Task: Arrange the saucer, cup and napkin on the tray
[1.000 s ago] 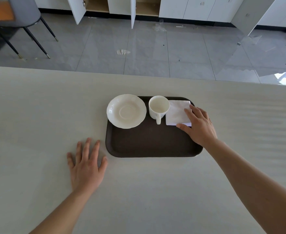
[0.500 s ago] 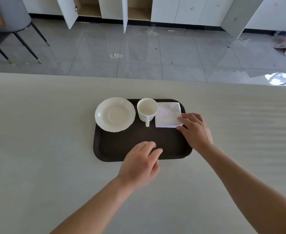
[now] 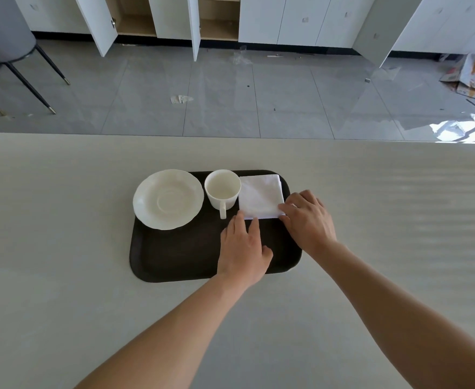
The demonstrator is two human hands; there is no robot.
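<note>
A dark brown tray point(image 3: 174, 256) lies on the pale table. On its far left corner sits a white saucer point(image 3: 168, 199), overhanging the rim a little. A white cup point(image 3: 222, 189) stands upright beside it, handle toward me. To the right of the cup lies a folded white napkin point(image 3: 260, 196). My left hand point(image 3: 243, 248) rests palm down on the tray, its fingertips touching the napkin's near left edge. My right hand point(image 3: 309, 220) covers the napkin's near right corner, fingers bent onto it. Whether either hand pinches the napkin is hidden.
The pale table point(image 3: 62, 276) spreads wide on all sides of the tray. Past its far edge lies a grey tiled floor with white cabinets point(image 3: 258, 18), some doors open. A grey chair point(image 3: 3, 37) stands at the far left.
My left hand moved from the table at the left onto the tray and reached the napkin's near edge. My right hand slid back to the napkin's near right corner.
</note>
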